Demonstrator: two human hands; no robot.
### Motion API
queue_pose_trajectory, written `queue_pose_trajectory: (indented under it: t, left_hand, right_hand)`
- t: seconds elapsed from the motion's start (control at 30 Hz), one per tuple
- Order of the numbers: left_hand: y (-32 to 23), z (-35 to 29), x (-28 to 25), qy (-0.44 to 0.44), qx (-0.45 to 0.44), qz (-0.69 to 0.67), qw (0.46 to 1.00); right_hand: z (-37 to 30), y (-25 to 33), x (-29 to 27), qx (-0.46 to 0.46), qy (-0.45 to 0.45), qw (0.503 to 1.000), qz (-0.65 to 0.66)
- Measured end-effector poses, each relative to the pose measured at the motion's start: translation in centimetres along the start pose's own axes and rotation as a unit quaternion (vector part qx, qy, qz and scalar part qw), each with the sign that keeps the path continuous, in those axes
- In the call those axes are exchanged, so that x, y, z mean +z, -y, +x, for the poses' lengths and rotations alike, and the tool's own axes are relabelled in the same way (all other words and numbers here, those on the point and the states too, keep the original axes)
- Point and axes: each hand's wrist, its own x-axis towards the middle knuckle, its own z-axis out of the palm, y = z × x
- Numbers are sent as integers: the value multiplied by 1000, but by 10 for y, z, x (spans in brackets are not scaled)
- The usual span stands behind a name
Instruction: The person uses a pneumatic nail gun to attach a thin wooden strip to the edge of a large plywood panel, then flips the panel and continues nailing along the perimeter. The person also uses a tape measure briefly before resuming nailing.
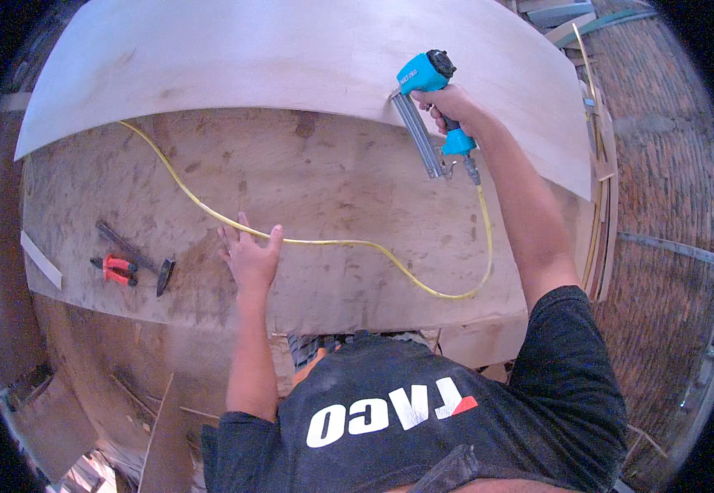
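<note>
My right hand (454, 108) is wrapped round the handle of a teal and black pneumatic nail gun (429, 74). The gun's silver magazine (420, 135) slants down from its nose, and the nose is at the near part of a pale plywood sheet (233, 53); whether they touch I cannot tell. A yellow air hose (381, 248) joins the gun's handle end and curves left across the worktable (332, 181). Fingers spread, my left hand (253, 256) rests on the table, with the hose crossing at its fingers.
Left of my left hand lie red-handled pliers (117, 269) and a hammer (164, 275) with a dark handle. A thin pale strip (42, 260) lies at the table's left edge. Long wood strips (602, 197) line the right side, beside the brownish floor (661, 164). Boards (159, 427) stand below left.
</note>
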Motion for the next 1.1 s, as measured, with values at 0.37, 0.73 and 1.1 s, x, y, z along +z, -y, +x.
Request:
queue_pose_trajectory:
  t: [0.37, 0.73, 1.1]
  left_hand:
    - [-5, -4, -12, 87, -42, 22, 995]
    - [11, 17, -16, 96, -20, -15, 995]
    - [0, 15, -18, 99, -27, 13, 995]
  right_hand:
    - [9, 8, -2, -5, 19, 999, -37]
    - [11, 65, 34, -19, 36, 999, -19]
    - [18, 67, 30, -36, 50, 995, -76]
